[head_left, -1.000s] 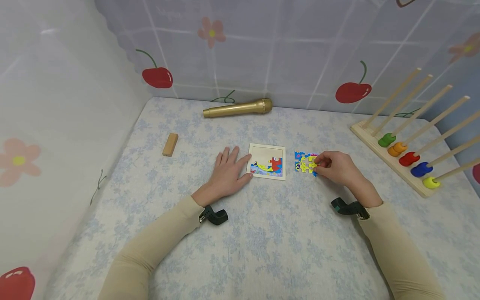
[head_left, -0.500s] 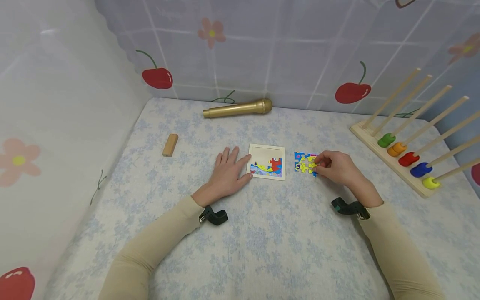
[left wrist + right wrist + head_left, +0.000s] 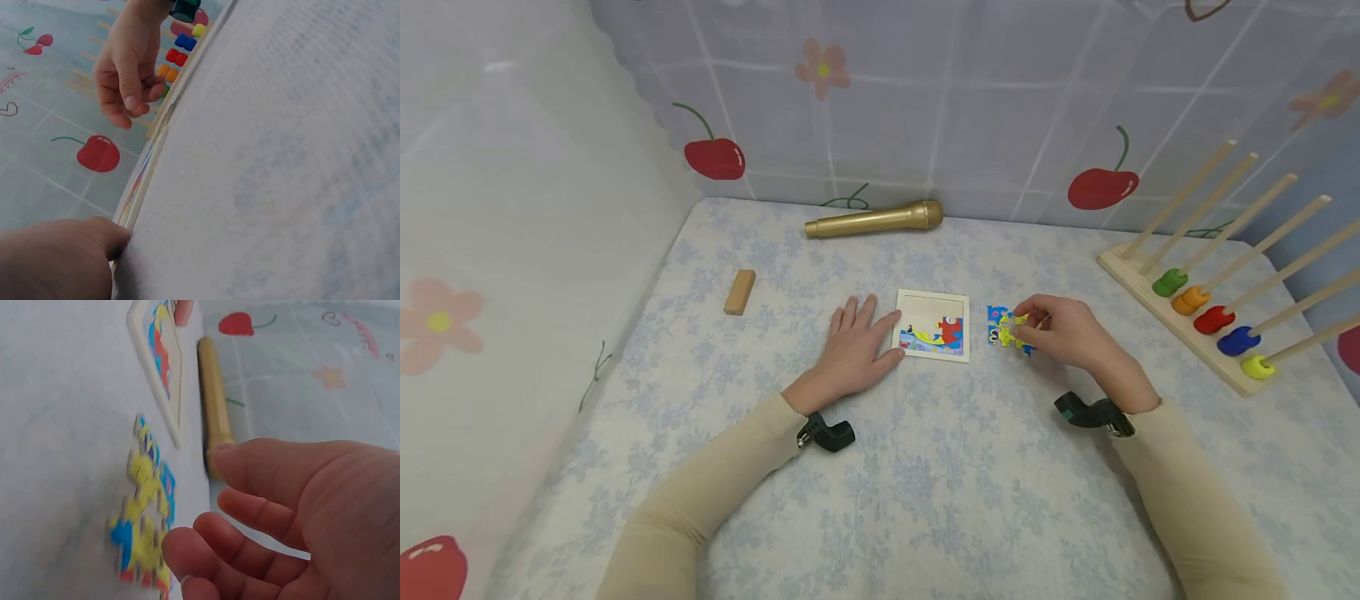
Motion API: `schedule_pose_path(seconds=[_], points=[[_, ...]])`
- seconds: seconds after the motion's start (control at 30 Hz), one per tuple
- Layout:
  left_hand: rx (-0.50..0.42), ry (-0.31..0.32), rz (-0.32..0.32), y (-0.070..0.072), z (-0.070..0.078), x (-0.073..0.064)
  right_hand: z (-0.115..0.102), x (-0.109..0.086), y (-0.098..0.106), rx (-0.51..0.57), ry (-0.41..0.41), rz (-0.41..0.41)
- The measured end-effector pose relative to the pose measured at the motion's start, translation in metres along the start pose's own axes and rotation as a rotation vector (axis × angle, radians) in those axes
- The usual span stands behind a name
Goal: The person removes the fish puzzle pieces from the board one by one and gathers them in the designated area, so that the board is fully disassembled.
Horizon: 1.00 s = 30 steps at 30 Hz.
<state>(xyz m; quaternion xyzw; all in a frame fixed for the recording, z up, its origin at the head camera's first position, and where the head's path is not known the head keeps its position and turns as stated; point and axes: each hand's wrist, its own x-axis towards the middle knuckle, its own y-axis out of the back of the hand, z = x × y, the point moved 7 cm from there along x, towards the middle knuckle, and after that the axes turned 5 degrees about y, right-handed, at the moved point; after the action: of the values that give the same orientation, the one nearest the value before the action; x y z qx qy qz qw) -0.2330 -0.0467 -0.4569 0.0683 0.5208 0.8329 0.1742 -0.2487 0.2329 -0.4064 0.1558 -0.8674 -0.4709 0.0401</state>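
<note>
My left hand lies flat on the cloth with spread fingers. Its thumb and index fingertips touch the left edge of a small white puzzle frame, whose lower part holds picture pieces in red, yellow and blue. To the right of the frame, a cluster of loose jigsaw pieces in yellow and blue lies on the table. Over the cluster's right side hovers my right hand, its fingers loosely bent. In the right wrist view, thumb and fingers stand apart, nothing between them, beside the yellow pieces.
A gold microphone lies at the back near the curtain. On the left is a small wooden block. A wooden peg rack with coloured beads and tall rods stands at the right, beyond my right hand.
My right hand has shifted slightly left and up over the loose pieces, off the spot at their right edge. My left hand stays in place by the frame.
</note>
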Motion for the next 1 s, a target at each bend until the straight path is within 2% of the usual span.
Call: schedule_pose_path(seconds=[0.23, 0.47, 0.67, 0.83, 1.0], points=[[-0.005, 0.008, -0.013, -0.002, -0.002, 0.000, -0.034, 0.022, -0.017, -0.028, 0.092, -0.076], [-0.009, 0.015, -0.016, -0.002, -0.003, 0.001, -0.058, 0.042, -0.039, -0.030, 0.128, -0.165], [0.002, 0.016, -0.020, -0.003, -0.002, 0.001, -0.064, 0.049, -0.054, -0.099, 0.138, -0.212], [0.008, 0.016, -0.010, -0.003, -0.002, 0.002, -0.066, 0.048, -0.057, -0.139, 0.184, -0.202], [-0.001, 0.019, -0.009, -0.002, -0.003, 0.001, -0.066, 0.048, -0.058, -0.134, 0.187, -0.188]])
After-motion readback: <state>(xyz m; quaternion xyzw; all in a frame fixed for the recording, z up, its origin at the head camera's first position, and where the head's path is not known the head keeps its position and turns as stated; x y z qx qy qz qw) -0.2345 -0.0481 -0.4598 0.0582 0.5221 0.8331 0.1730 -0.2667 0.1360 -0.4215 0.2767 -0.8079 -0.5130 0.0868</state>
